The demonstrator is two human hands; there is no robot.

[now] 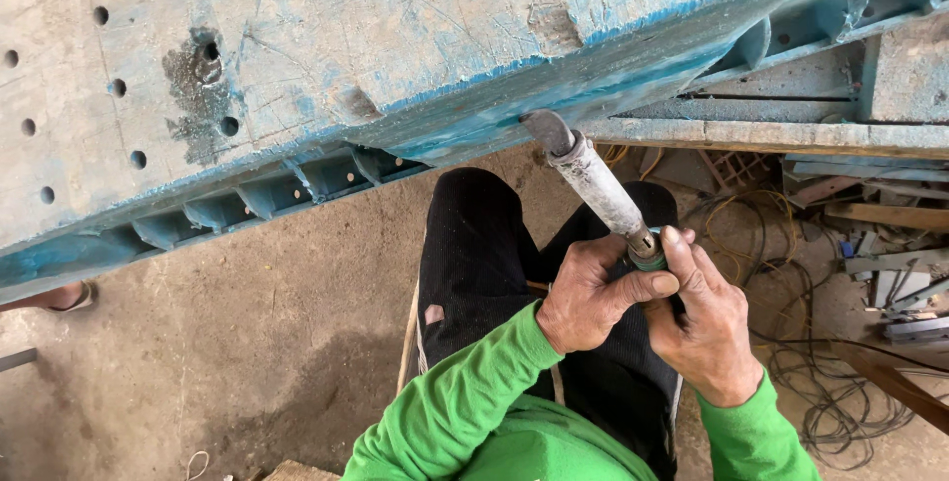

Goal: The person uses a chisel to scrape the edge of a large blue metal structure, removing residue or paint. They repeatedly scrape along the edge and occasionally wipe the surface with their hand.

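under a big worn panel (326,56) of blue-painted metal, scratched to grey and dotted with round holes, a person in green sleeves and dark trousers sits over a bare concrete floor (247,343). the panel slopes across the top of the view, its ribbed blue edge facing down. the left hand (591,295) is clenched around the lower end of a long grey tool (598,184), thumb stretched across a green ring near the grip. the right hand (707,328) wraps the same end from the other side, its fingers (682,254) closed over the top of the ring, so both hands are grasping the tool together, touching each other. the tool rises up and left from the hands, and its dark curved tip sits right at the lower edge of the panel, just beside a dusty grey ledge. to the right, loose yellow and black wires (811,362) lie tangled on the floor among scrap metal bars (890,214). at the far left edge, a foot in a sandal (59,296) shows beneath the panel
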